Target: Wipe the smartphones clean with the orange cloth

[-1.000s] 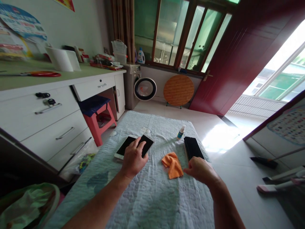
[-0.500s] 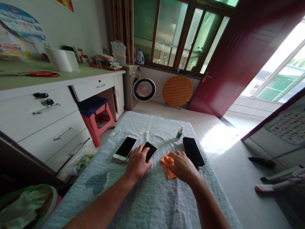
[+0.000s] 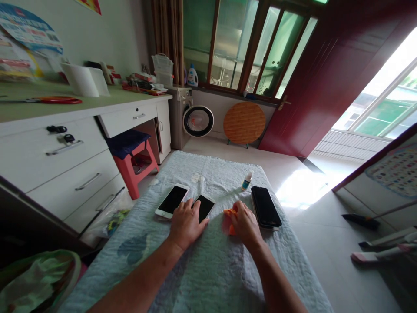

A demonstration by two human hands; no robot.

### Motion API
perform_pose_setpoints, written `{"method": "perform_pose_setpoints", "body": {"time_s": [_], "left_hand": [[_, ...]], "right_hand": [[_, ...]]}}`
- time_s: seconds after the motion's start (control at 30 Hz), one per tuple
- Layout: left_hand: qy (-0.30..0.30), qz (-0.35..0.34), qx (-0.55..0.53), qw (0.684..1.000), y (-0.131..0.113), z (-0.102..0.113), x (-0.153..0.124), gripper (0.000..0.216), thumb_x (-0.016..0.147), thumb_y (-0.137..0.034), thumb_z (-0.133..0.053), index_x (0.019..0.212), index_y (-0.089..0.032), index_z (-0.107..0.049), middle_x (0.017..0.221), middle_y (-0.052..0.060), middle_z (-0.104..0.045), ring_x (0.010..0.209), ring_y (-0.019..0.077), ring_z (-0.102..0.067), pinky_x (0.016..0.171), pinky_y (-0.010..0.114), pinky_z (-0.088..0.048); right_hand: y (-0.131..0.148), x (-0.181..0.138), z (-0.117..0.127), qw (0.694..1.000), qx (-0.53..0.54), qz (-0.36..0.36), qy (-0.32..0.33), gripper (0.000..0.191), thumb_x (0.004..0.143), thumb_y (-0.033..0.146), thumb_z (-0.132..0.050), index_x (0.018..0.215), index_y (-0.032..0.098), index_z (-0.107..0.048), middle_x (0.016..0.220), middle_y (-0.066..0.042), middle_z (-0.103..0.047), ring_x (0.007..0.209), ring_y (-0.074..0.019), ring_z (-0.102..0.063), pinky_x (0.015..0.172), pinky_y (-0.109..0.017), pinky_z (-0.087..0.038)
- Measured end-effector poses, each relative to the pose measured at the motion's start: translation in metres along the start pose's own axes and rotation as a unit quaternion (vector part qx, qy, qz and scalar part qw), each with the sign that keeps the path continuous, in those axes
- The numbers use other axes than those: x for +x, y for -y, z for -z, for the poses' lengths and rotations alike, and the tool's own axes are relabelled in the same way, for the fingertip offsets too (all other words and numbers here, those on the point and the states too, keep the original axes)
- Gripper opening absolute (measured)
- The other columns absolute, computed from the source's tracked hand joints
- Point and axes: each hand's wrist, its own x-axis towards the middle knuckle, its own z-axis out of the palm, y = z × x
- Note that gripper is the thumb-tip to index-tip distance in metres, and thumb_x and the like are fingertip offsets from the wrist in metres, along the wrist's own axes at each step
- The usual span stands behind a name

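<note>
My left hand (image 3: 186,221) lies flat, fingers spread, on the near end of a white phone with a dark screen (image 3: 205,205). A second white phone (image 3: 172,200) rests just to its left on the pale quilted cloth (image 3: 208,269). My right hand (image 3: 245,222) is closed on an orange cleaning cloth (image 3: 229,212), which is mostly hidden under the fingers. A stack of dark phones (image 3: 265,212) lies right beside that hand. A small spray bottle (image 3: 246,181) stands behind them.
A white desk with drawers (image 3: 61,148) runs along the left, with a red stool (image 3: 132,158) under it. A green bag (image 3: 39,278) sits at the near left. Beyond the cloth are a washing machine (image 3: 193,117), a round wooden board (image 3: 244,123) and a red door (image 3: 329,78).
My left hand slid one white phone to the right, away from the other. My right hand moved left from the dark phones and closed on the orange cloth.
</note>
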Motion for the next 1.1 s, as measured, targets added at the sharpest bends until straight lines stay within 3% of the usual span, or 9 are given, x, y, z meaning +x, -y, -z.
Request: {"method": "perform_pose_setpoints", "body": {"time_s": [0.17, 0.33, 0.47, 0.57, 0.63, 0.87, 1.1], "left_hand": [[0.03, -0.014, 0.001, 0.999, -0.002, 0.006, -0.002, 0.065, 0.075, -0.052, -0.071, 0.124, -0.012, -0.06, 0.114, 0.017, -0.061, 0.109, 0.0367, -0.052, 0.096, 0.046, -0.04], [0.077, -0.036, -0.056, 0.995, -0.01, 0.005, -0.007, 0.07, 0.07, -0.055, -0.072, 0.126, -0.014, -0.059, 0.12, 0.018, -0.059, 0.112, 0.0372, -0.053, 0.098, 0.046, -0.04], [0.164, -0.079, -0.101, 0.978, -0.012, 0.007, -0.007, 0.099, 0.057, -0.058, -0.08, 0.139, -0.013, -0.049, 0.145, 0.022, -0.043, 0.131, 0.0428, -0.04, 0.108, 0.05, -0.033], [0.25, -0.097, -0.111, 0.957, -0.006, 0.012, -0.004, 0.12, 0.047, -0.053, -0.084, 0.149, -0.014, -0.034, 0.157, 0.023, -0.024, 0.143, 0.0457, -0.021, 0.114, 0.054, -0.024], [0.277, -0.11, -0.128, 0.946, 0.0, 0.014, -0.001, 0.122, 0.047, -0.05, -0.085, 0.15, -0.014, -0.031, 0.158, 0.022, -0.019, 0.145, 0.0447, -0.015, 0.115, 0.054, -0.021], [0.239, -0.13, -0.176, 0.946, 0.006, 0.007, 0.004, 0.109, 0.05, -0.044, -0.086, 0.144, -0.014, -0.041, 0.155, 0.021, -0.029, 0.143, 0.0404, -0.026, 0.116, 0.049, -0.024], [0.139, -0.124, -0.235, 0.954, 0.001, -0.01, 0.003, 0.094, 0.053, -0.048, -0.086, 0.134, -0.017, -0.052, 0.144, 0.019, -0.045, 0.132, 0.0379, -0.042, 0.111, 0.05, -0.033]], "right_hand": [[-0.008, 0.002, -0.007, 0.997, 0.059, 0.016, -0.04, 0.015, 0.089, 0.025, -0.052, 0.076, 0.02, -0.055, 0.081, -0.002, -0.06, 0.072, -0.016, -0.056, 0.066, -0.026, -0.037], [-0.016, 0.0, -0.015, 0.998, 0.021, 0.062, -0.021, 0.01, 0.083, 0.021, -0.057, 0.091, 0.021, -0.063, 0.097, -0.007, -0.061, 0.089, -0.0216, -0.055, 0.081, -0.031, -0.041], [-0.021, 0.001, -0.02, 0.997, 0.035, 0.063, -0.011, 0.02, 0.08, 0.014, -0.053, 0.095, 0.02, -0.064, 0.097, -0.008, -0.061, 0.09, -0.0224, -0.055, 0.082, -0.033, -0.043], [-0.025, 0.005, -0.02, 0.995, 0.084, 0.043, -0.04, 0.023, 0.079, 0.009, -0.045, 0.089, 0.019, -0.062, 0.092, -0.007, -0.062, 0.086, -0.0205, -0.057, 0.079, -0.031, -0.044], [-0.025, 0.008, -0.017, 0.99, 0.114, 0.045, -0.072, 0.024, 0.078, 0.009, -0.044, 0.09, 0.019, -0.061, 0.092, -0.006, -0.064, 0.087, -0.0204, -0.058, 0.081, -0.032, -0.045], [-0.018, 0.008, -0.011, 0.971, 0.133, 0.085, -0.18, 0.035, 0.075, 0.011, -0.044, 0.105, 0.018, -0.06, 0.099, -0.008, -0.067, 0.096, -0.0232, -0.058, 0.089, -0.038, -0.045], [-0.007, 0.0, -0.007, 0.966, 0.219, 0.088, -0.11, 0.028, 0.084, 0.021, -0.049, 0.11, 0.018, -0.058, 0.097, -0.007, -0.068, 0.082, -0.0172, -0.064, 0.079, -0.029, -0.05]]}}
